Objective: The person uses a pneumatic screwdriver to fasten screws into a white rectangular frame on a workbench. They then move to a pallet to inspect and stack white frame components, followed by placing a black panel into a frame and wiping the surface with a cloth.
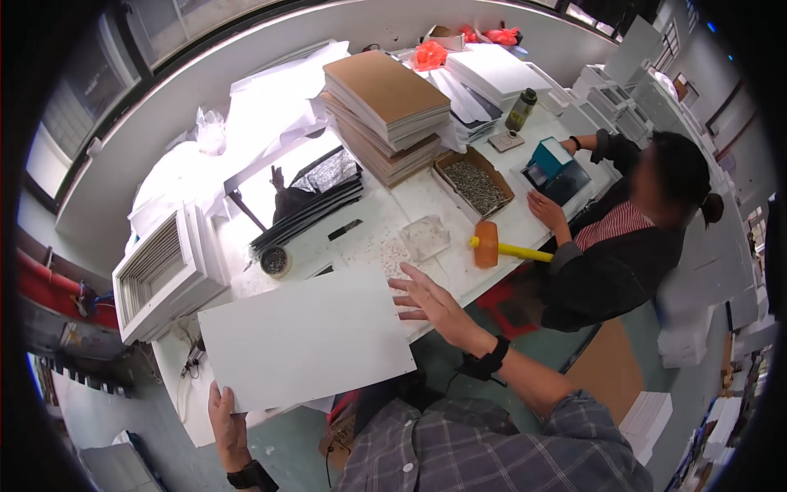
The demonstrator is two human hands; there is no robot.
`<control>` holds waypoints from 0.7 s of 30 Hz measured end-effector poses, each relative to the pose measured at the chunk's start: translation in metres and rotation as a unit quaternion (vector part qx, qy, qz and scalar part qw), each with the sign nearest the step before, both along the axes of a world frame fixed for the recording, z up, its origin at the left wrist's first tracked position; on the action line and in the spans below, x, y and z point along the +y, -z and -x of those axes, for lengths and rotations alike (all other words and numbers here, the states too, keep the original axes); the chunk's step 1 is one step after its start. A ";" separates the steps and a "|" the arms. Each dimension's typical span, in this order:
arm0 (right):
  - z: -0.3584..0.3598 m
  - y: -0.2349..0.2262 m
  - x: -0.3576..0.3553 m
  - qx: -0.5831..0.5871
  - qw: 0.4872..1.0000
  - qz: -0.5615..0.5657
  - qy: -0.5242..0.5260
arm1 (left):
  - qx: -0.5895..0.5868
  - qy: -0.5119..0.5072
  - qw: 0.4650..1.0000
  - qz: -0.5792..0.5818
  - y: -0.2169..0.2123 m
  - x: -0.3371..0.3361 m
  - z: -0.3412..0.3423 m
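Note:
A flat white rectangular panel [307,340] is tilted over the near edge of the table, in front of me. My left hand [225,426] is closed on its lower left corner, the thumb on top and the other fingers mostly hidden underneath. Beside the panel's right edge, my right hand [438,312] is open with its fingers spread; whether the fingertips touch the edge I cannot tell. Just beyond the panel are a small round tub of dark bits [275,261], a dark flat strip [345,230] and a crumpled clear plastic piece [425,237].
White frames [168,275] are stacked at the left. Dark-edged panels [316,201] and brown-topped boards [389,98] stand farther back. A box of small metal parts [474,184] and a yellow-handled mallet [488,244] lie right. A co-worker [631,238] handles a teal box [551,157].

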State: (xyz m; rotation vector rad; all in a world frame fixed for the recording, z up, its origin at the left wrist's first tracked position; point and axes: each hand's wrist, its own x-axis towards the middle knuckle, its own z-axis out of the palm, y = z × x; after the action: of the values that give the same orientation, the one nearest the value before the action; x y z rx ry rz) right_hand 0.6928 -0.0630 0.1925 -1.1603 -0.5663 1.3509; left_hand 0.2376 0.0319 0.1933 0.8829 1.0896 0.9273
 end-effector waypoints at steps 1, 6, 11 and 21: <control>0.007 0.012 -0.013 -0.055 0.997 0.026 -0.037 | 0.004 -0.008 1.000 0.019 0.007 -0.016 -0.004; 0.020 0.065 -0.053 -0.283 0.953 0.108 0.004 | 0.036 0.007 0.997 0.075 0.037 -0.093 -0.015; 0.015 0.101 -0.071 -0.336 0.939 0.066 0.028 | 0.088 -0.020 0.996 0.027 0.071 -0.099 -0.008; 0.030 0.082 -0.054 -0.225 0.964 0.130 -0.065 | 0.077 -0.102 0.992 0.021 0.102 -0.097 -0.012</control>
State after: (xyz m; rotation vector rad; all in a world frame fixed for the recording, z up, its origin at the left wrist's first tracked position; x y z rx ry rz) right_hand 0.6629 -0.1175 0.1108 -1.6911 -0.8177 1.3002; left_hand 0.2495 -0.0651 0.0916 0.8284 1.3472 1.0134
